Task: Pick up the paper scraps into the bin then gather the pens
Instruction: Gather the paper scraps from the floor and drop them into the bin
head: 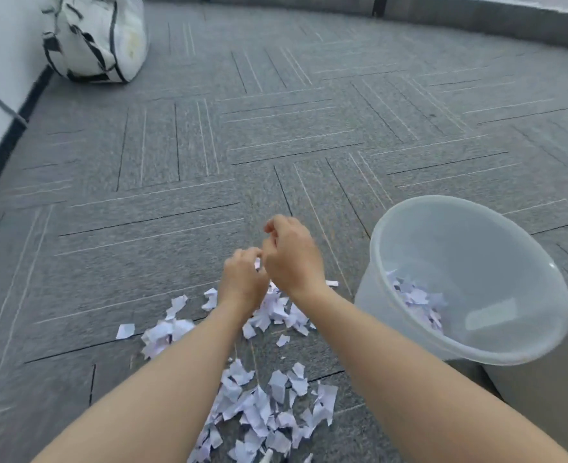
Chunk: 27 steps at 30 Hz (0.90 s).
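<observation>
White paper scraps point(266, 409) lie scattered on the grey carpet between my forearms, with a second cluster point(165, 332) further left. My left hand point(242, 279) is curled around a few scraps, a bit of paper showing at its fingertips. My right hand point(292, 259) hovers just above and beside it, fingers bent, touching the left one; whether it holds paper is hidden. A translucent white bin point(393, 228) stands to the right of my hands, with scraps point(416, 299) lying inside. The tip of a white pen-like object point(266, 457) pokes in at the bottom edge.
A white bag with black straps point(95, 38) leans against the wall at the far left. A dark baseboard point(12, 135) runs along the left wall. A beige surface point(550, 379) sits behind the bin at the right edge.
</observation>
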Available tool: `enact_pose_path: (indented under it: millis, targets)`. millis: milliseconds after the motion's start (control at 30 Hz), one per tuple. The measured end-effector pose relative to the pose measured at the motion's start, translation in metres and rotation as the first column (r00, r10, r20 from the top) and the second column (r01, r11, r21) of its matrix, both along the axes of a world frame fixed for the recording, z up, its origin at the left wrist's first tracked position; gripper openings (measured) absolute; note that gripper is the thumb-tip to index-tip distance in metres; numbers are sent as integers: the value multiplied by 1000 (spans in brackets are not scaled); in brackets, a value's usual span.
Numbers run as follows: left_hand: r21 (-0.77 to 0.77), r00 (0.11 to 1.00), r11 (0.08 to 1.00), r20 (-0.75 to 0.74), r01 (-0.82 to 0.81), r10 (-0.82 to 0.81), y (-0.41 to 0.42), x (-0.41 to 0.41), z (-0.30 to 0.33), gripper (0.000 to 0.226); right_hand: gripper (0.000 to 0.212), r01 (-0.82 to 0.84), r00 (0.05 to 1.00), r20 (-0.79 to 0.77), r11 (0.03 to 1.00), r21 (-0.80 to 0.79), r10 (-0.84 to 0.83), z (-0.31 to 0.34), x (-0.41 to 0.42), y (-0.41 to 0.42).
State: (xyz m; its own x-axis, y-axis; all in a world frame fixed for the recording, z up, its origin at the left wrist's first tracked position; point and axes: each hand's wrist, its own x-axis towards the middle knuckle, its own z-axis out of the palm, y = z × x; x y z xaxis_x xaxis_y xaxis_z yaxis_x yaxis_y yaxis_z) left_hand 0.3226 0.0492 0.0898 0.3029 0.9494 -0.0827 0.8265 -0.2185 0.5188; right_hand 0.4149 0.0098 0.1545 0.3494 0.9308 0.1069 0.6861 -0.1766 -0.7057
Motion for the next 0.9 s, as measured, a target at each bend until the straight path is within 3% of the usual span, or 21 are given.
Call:
enact_pose_path:
  millis: [100,167,267,333,500,633,767,833,900]
  targets:
    - [-274,986,957,-155,-95,54,-15,-53,-63,58,46,5,993,108,904,-428,45,-88,5,-11]
    - [-271,965,953,-255,-135,64,-23,-71,-90,82,65,60,983,176,825,-562,49,-136,17,-24]
    - [-282,932,939,-352,-194,87,-21,-74,-117,114,91,104,972,230,800,-591,43,-181,31,-32]
    - [-307,939,935,-337,-179,70,-17,-71,-131,124,97,74,971,228,817,-572,72,-198,35,-28]
    - [-200,950,976,-281,83,-138,-12,-54,-157,128,92,-208,941,164,887,-412,296,-218,23,-9]
    - [-54,974,986,-158,156,-163,-16,-46,-165,111,63,-305,836,340,880,-364,431,-223,14,-5]
    - [185,969,960,-168,210,-180,-33,-43,-166,53,21,-351,803,445,918,-184,396,-223,7,-16]
    - [182,979,965,-112,187,-168,-42,-43,-166,24,11,-323,816,412,911,-258,406,-219,3,-20]
    - [135,982,975,-90,177,-166,-48,-45,-162,12,14,-306,837,328,871,-384,438,-210,-1,-25]
